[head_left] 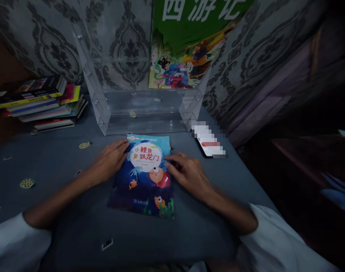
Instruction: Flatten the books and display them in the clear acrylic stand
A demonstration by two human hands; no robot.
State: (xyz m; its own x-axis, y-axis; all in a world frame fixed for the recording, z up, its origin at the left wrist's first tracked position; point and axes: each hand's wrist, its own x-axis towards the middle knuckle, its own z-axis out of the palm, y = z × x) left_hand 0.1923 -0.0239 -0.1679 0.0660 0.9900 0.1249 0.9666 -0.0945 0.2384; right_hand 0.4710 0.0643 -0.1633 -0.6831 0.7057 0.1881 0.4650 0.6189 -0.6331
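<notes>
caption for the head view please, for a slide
Left hand and right hand at opposite edges of a blue book, before a clear stand.

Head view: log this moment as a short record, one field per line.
Blue book: flat on the table, cover up
Left hand: at the blue book's upper left edge
Right hand: at the blue book's right edge, hold unclear
Clear stand: behind the blue book
Green book: upright in the clear stand, top out of frame
Phone: right of the clear stand, screen blurred
Book stack: left of the clear stand
</notes>
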